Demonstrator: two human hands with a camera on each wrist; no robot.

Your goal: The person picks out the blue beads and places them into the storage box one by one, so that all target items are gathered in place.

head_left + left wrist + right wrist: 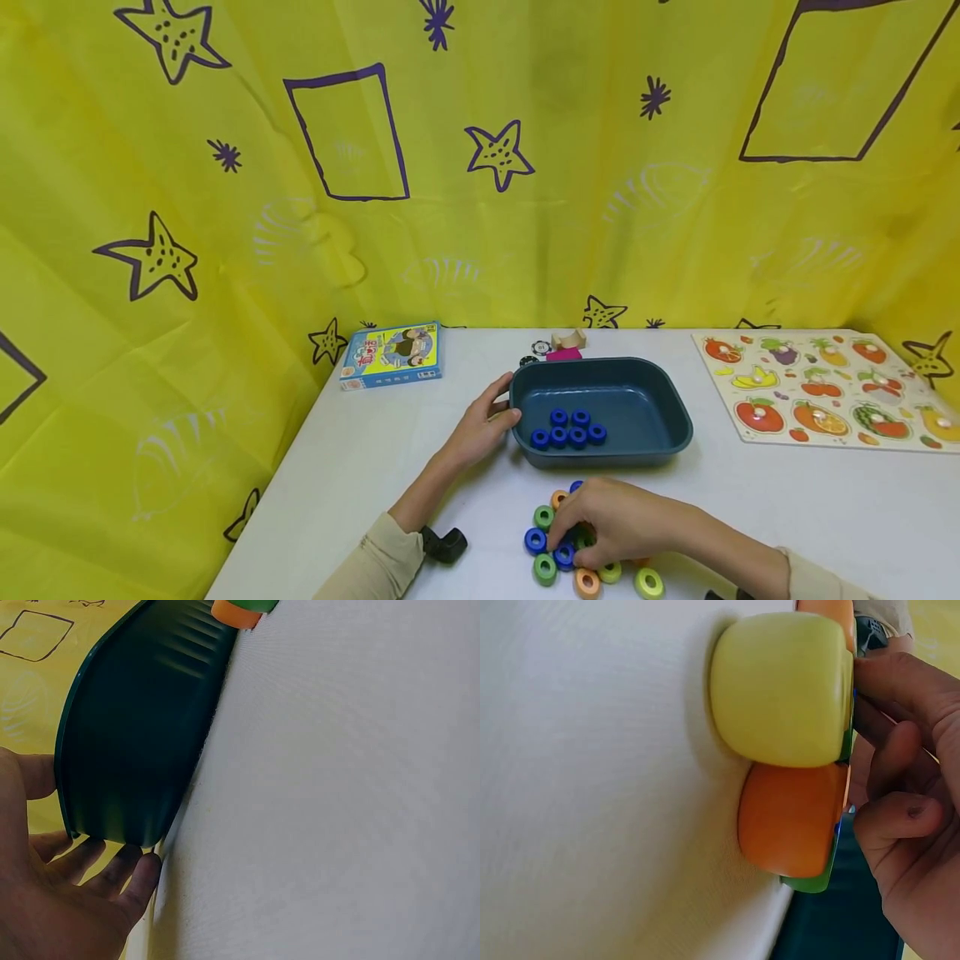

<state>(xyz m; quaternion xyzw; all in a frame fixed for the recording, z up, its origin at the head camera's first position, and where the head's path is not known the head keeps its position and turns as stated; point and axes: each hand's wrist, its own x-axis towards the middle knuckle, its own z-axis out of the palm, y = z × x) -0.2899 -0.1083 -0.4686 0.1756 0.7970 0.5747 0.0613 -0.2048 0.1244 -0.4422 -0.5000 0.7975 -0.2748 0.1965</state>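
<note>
A blue-grey plastic basin (645, 408) stands on the white table with several blue rings (577, 437) inside. My left hand (483, 421) grips its left end, thumb over the rim; the left wrist view shows the fingers (139, 881) against the end wall. In front of the basin lies a group of small rings, among them a green ring (545, 569), an orange ring (587, 583) and a yellow ring (780, 690). Over this group, my right hand (626, 521) pinches a blue ring (564, 557) between thumb and finger. That hand hides part of the group.
Back left is a blue and yellow box (392, 354). A wooden fruit puzzle board (832, 387) lies on the right. Behind the basin are a small wooden piece (568, 339) and a pink piece (564, 354). A yellow patterned curtain (480, 250) borders the table (300, 500).
</note>
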